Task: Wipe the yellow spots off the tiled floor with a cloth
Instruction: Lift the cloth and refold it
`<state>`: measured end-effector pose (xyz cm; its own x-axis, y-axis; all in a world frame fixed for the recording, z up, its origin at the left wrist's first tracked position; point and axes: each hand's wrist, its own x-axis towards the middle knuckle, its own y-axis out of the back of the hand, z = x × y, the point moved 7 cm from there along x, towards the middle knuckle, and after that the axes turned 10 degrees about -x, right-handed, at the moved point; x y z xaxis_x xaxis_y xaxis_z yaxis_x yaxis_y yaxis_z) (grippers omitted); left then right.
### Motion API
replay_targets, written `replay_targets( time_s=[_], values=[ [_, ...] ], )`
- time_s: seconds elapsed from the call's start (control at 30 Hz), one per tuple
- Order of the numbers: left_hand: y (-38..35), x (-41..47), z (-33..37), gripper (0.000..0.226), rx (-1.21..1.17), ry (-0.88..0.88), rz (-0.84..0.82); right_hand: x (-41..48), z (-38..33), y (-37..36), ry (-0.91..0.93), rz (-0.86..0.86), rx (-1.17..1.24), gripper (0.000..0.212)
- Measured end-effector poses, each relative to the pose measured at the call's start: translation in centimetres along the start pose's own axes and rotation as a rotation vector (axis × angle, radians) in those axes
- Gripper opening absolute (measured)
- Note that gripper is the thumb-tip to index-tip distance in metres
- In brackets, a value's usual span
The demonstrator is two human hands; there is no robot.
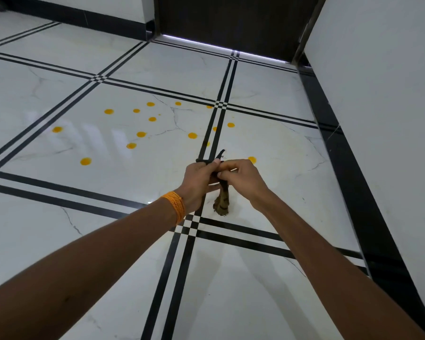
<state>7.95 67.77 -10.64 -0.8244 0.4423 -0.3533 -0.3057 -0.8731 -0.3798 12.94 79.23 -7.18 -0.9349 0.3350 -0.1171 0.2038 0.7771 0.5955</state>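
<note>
Several yellow spots (141, 134) dot the white marble floor (108, 217) ahead of me, spread from the left tile to just past the black double line. One spot (252, 159) lies right behind my right hand. Both hands meet above the floor and pinch a dark, twisted cloth (221, 200). My left hand (199, 179), with an orange thread band on its wrist, grips the cloth's upper part. My right hand (243, 177) holds it from the right side. The cloth's frayed brownish lower end hangs down and touches the tile.
A white wall (383, 106) with a black skirting (349, 168) runs along the right. A dark door (231, 18) stands at the far end, light showing under it. Another wall with black skirting lies at the far left.
</note>
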Motion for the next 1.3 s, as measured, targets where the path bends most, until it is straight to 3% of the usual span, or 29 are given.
replay_targets(
  time_s=[0.07,0.13,0.23,0.37,0.47,0.53,0.67,0.8,0.87,0.97,1.03,1.17,1.3],
  values=[
    [0.3,0.1,1.0,0.031,0.038,-0.056,0.067,0.2,-0.1,1.0,-0.006,0.083,0.014,0.019],
    [0.2,0.2,2.3,0.031,0.175,-0.156,0.045,0.6,0.8,1.8,-0.054,0.140,0.074,0.006],
    [-0.6,-0.3,5.2,0.032,0.451,-0.330,-0.044,0.6,2.3,1.8,-0.192,0.094,0.172,0.032],
    [-2.6,-1.3,9.4,0.031,0.885,-0.545,-0.152,0.8,0.0,3.8,-0.043,0.211,0.027,0.044],
    [-4.1,-1.8,10.8,0.024,0.953,-0.508,-0.323,2.0,-2.8,3.7,0.096,-0.023,0.175,0.069],
    [-5.4,-2.6,10.9,0.021,1.027,-0.460,-0.467,2.4,-4.3,2.6,0.170,-0.234,0.175,0.067],
    [-5.3,-2.9,13.0,0.024,0.910,-0.372,-0.500,1.8,-4.3,1.0,0.119,-0.392,0.208,0.034],
    [-1.8,-1.7,14.5,0.061,0.853,-0.245,-0.420,0.8,-2.3,0.2,-0.018,-0.387,0.245,0.028],
    [-0.3,-1.2,13.6,0.070,0.902,-0.181,-0.390,0.2,-3.1,0.2,-0.024,-0.372,0.413,0.024],
    [2.3,-0.3,10.9,0.065,0.862,-0.113,-0.327,-0.8,-5.0,0.6,-0.103,-0.385,0.759,0.027],
    [3.2,-0.6,8.6,0.068,0.768,-0.058,-0.336,-1.3,-5.6,0.7,-0.179,-0.412,0.831,0.036],
    [3.8,-1.2,5.0,0.081,0.339,0.107,-0.340,-1.2,-6.2,1.6,-0.137,-0.462,1.028,0.054],
    [2.0,-1.7,3.8,0.065,-0.011,0.197,-0.381,-1.2,-7.2,3.4,-0.042,-0.504,1.275,0.060]
  ],
)
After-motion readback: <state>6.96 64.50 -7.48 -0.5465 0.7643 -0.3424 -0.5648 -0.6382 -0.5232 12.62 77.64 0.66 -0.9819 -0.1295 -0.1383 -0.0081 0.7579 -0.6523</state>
